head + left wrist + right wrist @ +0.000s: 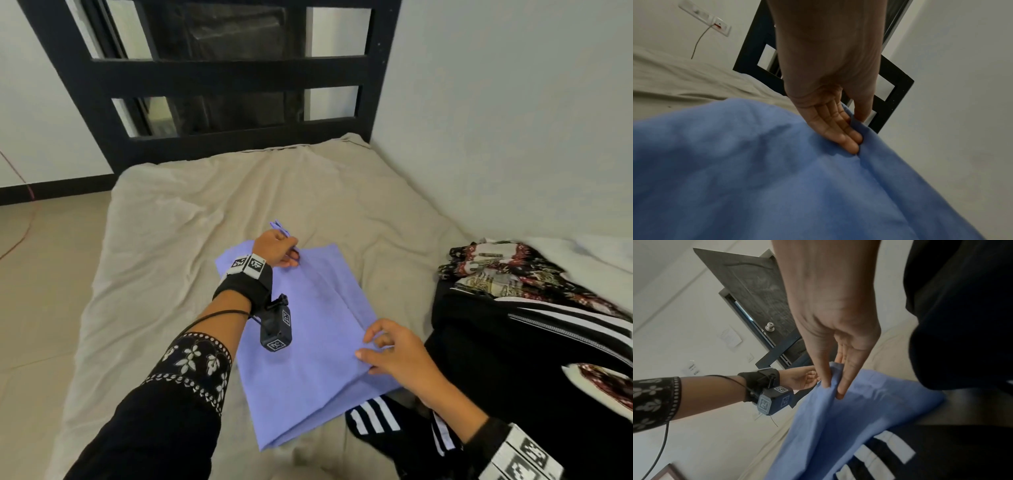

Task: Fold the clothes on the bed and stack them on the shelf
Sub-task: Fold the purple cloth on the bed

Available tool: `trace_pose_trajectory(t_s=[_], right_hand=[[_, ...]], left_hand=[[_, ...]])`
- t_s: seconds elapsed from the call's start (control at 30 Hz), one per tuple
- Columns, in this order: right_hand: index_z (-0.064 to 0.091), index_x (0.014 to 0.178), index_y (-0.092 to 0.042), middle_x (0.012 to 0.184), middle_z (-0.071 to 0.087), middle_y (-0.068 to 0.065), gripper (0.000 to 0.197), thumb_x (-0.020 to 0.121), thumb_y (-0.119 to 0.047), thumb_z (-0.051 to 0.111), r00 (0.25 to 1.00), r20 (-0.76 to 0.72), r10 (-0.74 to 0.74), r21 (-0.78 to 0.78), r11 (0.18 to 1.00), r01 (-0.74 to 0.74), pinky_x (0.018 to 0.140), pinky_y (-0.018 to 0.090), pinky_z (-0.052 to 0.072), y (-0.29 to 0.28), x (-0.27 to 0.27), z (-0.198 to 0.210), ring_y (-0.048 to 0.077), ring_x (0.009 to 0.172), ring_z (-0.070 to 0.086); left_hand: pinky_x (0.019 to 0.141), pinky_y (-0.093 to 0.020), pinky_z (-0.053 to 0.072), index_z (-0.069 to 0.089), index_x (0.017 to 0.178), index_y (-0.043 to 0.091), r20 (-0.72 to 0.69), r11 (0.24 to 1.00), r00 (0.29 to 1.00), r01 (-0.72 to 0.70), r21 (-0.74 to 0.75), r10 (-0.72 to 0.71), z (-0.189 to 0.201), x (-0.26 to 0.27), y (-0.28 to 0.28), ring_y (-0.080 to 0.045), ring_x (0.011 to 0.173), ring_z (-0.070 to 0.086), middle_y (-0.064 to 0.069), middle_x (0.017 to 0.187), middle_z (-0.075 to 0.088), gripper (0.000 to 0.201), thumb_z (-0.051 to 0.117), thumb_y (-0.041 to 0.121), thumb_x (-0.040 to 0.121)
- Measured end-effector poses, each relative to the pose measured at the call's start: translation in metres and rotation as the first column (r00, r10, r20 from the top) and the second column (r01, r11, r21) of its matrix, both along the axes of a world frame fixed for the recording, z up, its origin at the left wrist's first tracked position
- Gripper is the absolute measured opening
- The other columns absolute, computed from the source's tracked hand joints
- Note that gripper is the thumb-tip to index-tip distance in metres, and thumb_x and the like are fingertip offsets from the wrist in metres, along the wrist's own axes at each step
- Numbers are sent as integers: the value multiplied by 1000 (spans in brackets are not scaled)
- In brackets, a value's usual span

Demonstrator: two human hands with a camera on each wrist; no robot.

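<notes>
A folded blue garment [315, 342] is spread on the bed [164, 240]. Its far edge is pinched by the left hand [277, 248], its near right edge by the right hand's [397, 356] fingers [826, 378].

The bed [164, 212] is covered by a wrinkled beige sheet [205, 192], with a black slatted headboard [219, 75] at its 12 o'clock end. A blue garment [318, 342] lies flat on the sheet near the middle, partly folded. At 3 o'clock from it sits a heap of clothes: a black garment with white stripes [513, 359], and a patterned red, black and cream garment [507, 270] at the heap's 12 o'clock side. A striped black piece [373, 418] lies at 5 o'clock, touching the blue garment's edge.
</notes>
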State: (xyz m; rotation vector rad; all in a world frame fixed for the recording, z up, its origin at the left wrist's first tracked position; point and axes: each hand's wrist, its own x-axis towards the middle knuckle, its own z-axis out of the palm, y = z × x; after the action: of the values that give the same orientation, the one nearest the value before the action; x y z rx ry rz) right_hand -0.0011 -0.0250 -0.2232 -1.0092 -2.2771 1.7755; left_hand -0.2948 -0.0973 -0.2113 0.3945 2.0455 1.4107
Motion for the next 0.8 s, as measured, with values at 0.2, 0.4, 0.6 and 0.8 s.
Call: trace_pose_trajectory(t_s=[0.2, 0.4, 0.6, 0.8], right_hand=[[58, 84, 0, 56, 54, 3, 33, 66, -1, 86, 992, 108, -68, -6, 998, 69, 64, 38, 61, 20, 13, -11, 11, 50, 61], [63, 79, 5, 63, 70, 15, 33, 65, -10, 89, 956, 284, -71, 96, 994, 45, 63, 33, 61, 36, 22, -19, 21, 56, 70], [72, 68, -6, 59, 71, 6, 27, 72, -30, 84, 862, 501, 76, 198, 960, -199, 71, 30, 60, 44, 26, -18, 17, 61, 71], [67, 66, -14, 63, 72, 5, 21, 76, -28, 78, 778, 619, 111, 251, 910, -330, 73, 26, 60, 41, 22, -16, 13, 60, 71]], left_hand=[[47, -23, 51, 44, 63, 9, -46, 999, 998, 44, -23, -45, -20, 11, 32, -15, 39, 59, -7, 51, 62, 34, 57, 10, 94], [70, -32, 54, 47, 64, 11, -153, 986, 980, 104, -130, -124, -40, 15, 55, -21, 56, 63, 2, 50, 65, 31, 61, 14, 91], [86, -35, 53, 45, 67, 14, -217, 967, 957, 146, -210, -191, -54, 23, 72, -19, 66, 63, 6, 57, 64, 28, 59, 15, 91], [97, -26, 42, 62, 119, 10, -184, 881, 892, 342, -326, -414, -57, 30, 67, -22, 107, 61, -10, 114, 69, 26, 53, 10, 95]])
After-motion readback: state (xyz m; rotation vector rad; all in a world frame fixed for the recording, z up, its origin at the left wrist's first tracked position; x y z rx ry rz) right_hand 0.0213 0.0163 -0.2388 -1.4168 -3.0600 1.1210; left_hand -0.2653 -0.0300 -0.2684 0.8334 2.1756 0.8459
